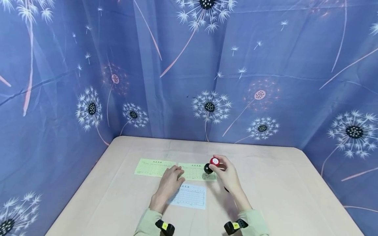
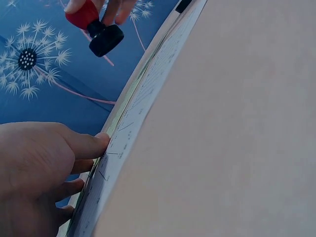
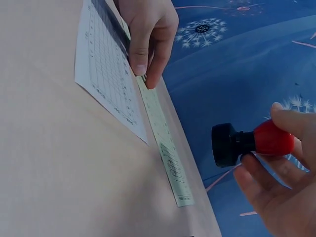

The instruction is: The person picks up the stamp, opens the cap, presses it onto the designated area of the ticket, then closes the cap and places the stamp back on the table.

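Note:
My right hand (image 1: 231, 177) grips a stamp by its red knob (image 1: 215, 161). The stamp's black base (image 3: 225, 145) is raised off the paper in the right wrist view. Beneath it, the right-hand green form (image 1: 190, 172) bears a dark stamped mark (image 1: 206, 176) near its right end. My left hand (image 1: 169, 183) rests with its fingertips on the green forms, around where they meet. Another green form (image 1: 149, 167) lies to the left. A pale blue-white form (image 1: 190, 196) lies nearer to me, its left part hidden by the left hand.
A small black object (image 1: 226, 189) sits on the table, mostly hidden by the right wrist. The table (image 1: 274, 190) has a pale cover. Blue curtains (image 1: 177, 98) with dandelion prints stand behind it and at both sides.

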Motion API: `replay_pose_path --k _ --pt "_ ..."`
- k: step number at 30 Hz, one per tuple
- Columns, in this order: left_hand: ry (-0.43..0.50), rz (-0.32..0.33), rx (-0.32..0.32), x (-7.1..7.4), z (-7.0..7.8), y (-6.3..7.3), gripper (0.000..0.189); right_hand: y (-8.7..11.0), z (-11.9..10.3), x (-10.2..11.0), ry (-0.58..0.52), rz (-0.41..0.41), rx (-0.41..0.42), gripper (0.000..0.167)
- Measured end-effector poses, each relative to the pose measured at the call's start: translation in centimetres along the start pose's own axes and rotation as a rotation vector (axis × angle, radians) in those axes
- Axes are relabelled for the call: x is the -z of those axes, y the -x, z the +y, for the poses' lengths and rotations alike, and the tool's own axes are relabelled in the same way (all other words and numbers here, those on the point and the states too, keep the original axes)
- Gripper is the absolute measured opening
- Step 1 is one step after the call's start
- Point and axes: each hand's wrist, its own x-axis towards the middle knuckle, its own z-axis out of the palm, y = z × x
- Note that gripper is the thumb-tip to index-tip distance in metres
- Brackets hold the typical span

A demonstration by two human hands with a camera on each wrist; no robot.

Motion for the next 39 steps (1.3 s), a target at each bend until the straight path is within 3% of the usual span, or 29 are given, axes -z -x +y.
replay_pose_path --k 14,22,39 --pt "-0.059 -0.004 -0.01 0.2 0.1 0.2 0.033 1.6 -0.5 0.8 -0.012 -0.043 0.007 0.043" --pt "-0.053 0.016 -0.014 0.2 0.3 0.3 0.047 1.9 -1.2 1.3 -0.003 -0.035 0.025 0.042" --pt "-0.078 -0.005 -0.025 0.4 0.2 0.2 0.034 1.7 -1.9 2.0 -0.006 -0.045 0.045 0.042"
